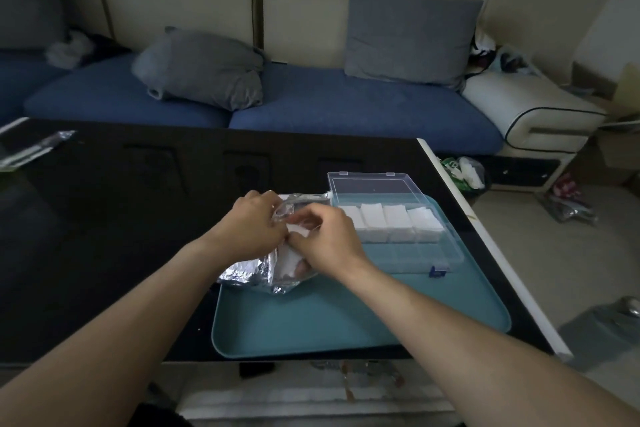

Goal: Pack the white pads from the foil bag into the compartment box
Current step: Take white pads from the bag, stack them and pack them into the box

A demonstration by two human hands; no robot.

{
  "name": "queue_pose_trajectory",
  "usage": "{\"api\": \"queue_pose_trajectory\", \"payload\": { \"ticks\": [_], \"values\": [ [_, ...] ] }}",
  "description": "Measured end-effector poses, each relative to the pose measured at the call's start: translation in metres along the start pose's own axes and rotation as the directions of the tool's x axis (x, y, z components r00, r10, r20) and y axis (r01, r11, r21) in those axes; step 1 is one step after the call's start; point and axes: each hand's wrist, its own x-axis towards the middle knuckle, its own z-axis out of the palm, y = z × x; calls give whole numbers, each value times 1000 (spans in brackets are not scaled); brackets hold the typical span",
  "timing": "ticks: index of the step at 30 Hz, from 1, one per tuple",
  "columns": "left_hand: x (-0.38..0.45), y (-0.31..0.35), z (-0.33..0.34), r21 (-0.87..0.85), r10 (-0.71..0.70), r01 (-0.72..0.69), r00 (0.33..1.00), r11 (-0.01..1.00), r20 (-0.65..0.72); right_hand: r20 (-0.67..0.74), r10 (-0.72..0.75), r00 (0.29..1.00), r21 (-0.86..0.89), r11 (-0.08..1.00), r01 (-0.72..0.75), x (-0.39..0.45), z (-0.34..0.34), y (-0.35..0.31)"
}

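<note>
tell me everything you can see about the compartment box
The compartment box is clear plastic, rectangular, with a blue latch at its near edge. Its lid is open and lies back behind it. It sits on the far right part of the teal tray. The far row of four compartments holds stacks of white pads; the nearer compartments look empty. Neither hand touches it; the foil bag lies to its left.

On the teal tray [346, 319], the left hand [254, 224] and the right hand [327, 236] both grip the crumpled foil bag [249, 274] at the tray's far left corner, with white pads [289, 258] visible inside it. The clear compartment box [398, 246] lies open on the tray's far right part, and its far row holds four stacks of white pads.
</note>
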Motion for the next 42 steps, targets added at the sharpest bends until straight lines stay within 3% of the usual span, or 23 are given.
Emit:
{"api": "queue_pose_trajectory", "payload": {
  "ticks": [6,10,12,15,17,20,23,26,29,35,39,42],
  "values": [
    [-6,8,-7,6,-18,18,1000,1000,6,-111,72,991,-37,996,-77,9,-19,7],
    [-6,11,-8,-15,-81,81,997,997,9,109,119,987,-268,960,-86,3,-24,10],
    [-5,12,-5,14,-82,82,997,997,-7,102,48,994,-410,912,-2,0,-24,11],
    [-4,12,-2,21,-102,103,994,994,-28,34,-54,998,-445,893,63,-2,-27,11],
    [-2,11,-1,33,-108,109,993,993,-38,16,-39,999,-418,907,42,-2,-31,8],
    [-1,12,3,74,-68,73,995,995,-78,34,133,990,-233,965,-122,-2,-39,7],
    [-8,20,4,44,156,-152,980,987,-120,67,277,959,-41,961,-275,-3,-44,8],
    [-10,28,9,196,368,-359,930,912,-7,95,282,955,113,950,-291,-2,-42,11],
    [-8,26,17,321,345,-350,936,880,73,93,280,956,83,954,-288,-1,-41,16],
    [-7,25,14,398,306,-280,952,874,-3,26,356,934,113,927,-357,1,-63,14],
    [-10,27,18,518,284,-253,959,817,20,66,385,921,119,913,-390,0,-67,23],
    [-9,28,21,549,298,-257,954,795,15,7,375,927,122,920,-373,1,-74,25]
  ]
}}
